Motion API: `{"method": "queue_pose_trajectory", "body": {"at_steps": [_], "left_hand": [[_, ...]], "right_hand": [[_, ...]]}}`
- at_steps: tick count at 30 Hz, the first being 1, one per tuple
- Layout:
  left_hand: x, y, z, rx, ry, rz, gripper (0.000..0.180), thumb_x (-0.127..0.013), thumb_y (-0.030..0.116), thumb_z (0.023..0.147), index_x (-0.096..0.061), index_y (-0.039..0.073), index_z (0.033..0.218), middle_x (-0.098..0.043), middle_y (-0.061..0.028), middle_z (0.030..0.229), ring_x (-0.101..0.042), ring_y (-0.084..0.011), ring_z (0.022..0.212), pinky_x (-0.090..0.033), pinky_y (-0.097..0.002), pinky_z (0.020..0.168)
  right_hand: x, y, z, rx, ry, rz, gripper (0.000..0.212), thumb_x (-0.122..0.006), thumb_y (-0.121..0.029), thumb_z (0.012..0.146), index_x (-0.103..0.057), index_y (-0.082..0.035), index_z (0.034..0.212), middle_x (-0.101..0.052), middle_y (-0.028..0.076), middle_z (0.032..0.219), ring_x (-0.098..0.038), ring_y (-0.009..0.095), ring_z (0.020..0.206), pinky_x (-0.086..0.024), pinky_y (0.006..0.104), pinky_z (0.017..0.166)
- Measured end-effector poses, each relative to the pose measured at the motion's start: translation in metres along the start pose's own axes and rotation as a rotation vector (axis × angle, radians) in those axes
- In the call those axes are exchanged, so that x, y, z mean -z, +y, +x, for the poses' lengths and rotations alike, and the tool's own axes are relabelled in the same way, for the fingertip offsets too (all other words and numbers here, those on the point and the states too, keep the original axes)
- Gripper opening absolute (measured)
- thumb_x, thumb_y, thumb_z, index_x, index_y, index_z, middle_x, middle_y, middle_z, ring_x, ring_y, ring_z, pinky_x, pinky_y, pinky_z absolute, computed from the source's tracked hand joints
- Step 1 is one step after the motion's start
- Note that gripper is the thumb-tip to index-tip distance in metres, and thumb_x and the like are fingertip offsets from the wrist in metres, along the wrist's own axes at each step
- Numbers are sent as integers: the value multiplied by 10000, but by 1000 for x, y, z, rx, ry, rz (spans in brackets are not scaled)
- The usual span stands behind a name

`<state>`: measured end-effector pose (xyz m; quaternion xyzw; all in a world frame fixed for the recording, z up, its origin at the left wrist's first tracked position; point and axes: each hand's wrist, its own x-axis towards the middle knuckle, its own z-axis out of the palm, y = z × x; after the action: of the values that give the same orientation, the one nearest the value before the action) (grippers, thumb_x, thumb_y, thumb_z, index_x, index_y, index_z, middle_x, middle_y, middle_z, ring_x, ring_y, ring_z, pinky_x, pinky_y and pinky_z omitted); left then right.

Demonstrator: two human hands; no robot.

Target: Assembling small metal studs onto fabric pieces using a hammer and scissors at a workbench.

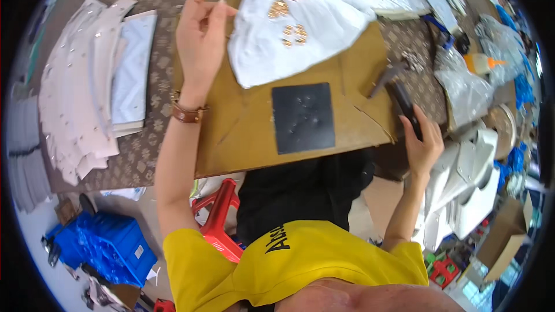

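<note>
My right hand (423,141) is closed around the black handle of a hammer (407,110), whose dark metal head lies over the right side of a brown cardboard sheet (237,133). My left hand (201,37) is raised at the sheet's far left, fingers apart, its fingertips by the edge of a white cloth (260,60). On that cloth are several small gold-coloured metal pieces (295,34), too small to identify. A black square pad (303,118) with a worn, marked middle lies on the cardboard in front of me.
Stacked pale pink cut pieces (78,92) and white ones (134,72) lie left on the patterned tablecloth (156,162). To the right are clear plastic bags (468,84), an orange-tipped glue bottle (483,63) and white pieces (462,179). A red stool (219,219) and blue crate (110,248) stand below.
</note>
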<state>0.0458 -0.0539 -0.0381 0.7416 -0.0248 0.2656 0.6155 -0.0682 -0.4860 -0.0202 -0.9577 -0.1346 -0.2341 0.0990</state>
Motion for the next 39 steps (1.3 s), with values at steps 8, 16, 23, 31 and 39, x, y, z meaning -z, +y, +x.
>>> {"method": "queue_pose_trajectory", "body": {"at_steps": [8,16,23,31,39], "left_hand": [[59,50,-13,-346,-129,934,382,-738,167,936,-675,84,1303,-729,-104,1043,-664,-301,1033,-513,-419,919],[168,-5,-30,-110,-50,1332,501,-722,216,945,-608,73,1411,-685,-181,1239,-629,-396,1112,-506,-472,973],[161,-6,-23,-119,-134,1424,476,-684,227,972,-619,77,1419,-715,-208,1180,-657,-424,1000,-546,-439,887],[140,91,9,96,76,527,422,-548,34,1040,-592,-8,1458,-772,-95,1018,-713,-110,850,-578,-276,778],[86,47,16,441,237,-747,401,-481,59,1071,-560,-41,1452,-735,-102,1179,-732,-150,888,-600,-270,780]], "right_hand": [[-4,-24,24,6,41,219,263,-773,11,886,-750,-20,1146,-721,136,1093,-662,314,1028,-520,371,911],[-27,-72,54,108,-5,481,244,-759,56,864,-746,-6,1100,-675,105,922,-633,273,849,-513,360,762],[-37,-109,87,386,-91,536,245,-795,3,820,-756,-31,1059,-645,82,866,-607,287,804,-509,375,724],[-56,-117,122,363,-42,548,190,-787,-43,836,-757,-52,1024,-657,67,889,-622,290,854,-529,395,762],[-114,-130,146,313,-176,523,91,-773,-80,859,-752,-74,948,-654,58,937,-634,280,932,-545,389,815]]}}
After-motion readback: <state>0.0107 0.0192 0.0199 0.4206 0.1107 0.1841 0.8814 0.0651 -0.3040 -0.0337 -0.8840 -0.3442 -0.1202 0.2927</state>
